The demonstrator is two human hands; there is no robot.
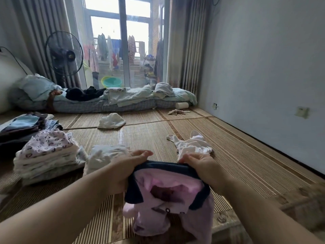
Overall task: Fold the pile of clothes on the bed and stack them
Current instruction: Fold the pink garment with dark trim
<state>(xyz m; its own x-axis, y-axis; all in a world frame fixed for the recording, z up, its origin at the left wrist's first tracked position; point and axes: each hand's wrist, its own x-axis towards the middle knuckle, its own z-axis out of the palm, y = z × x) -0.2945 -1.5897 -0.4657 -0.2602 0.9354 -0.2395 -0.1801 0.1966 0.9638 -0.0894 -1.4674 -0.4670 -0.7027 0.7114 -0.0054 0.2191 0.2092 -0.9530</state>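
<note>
Two curled hands, left hand, right hand, gripping soft pink garment by navy trim, slatted mat beneath

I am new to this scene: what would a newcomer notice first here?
First, the pink garment with navy trim, held at bottom centre by the left hand and right hand. Next, the stack of folded clothes on the bamboo mat at left, and the black standing fan by the window.
</note>
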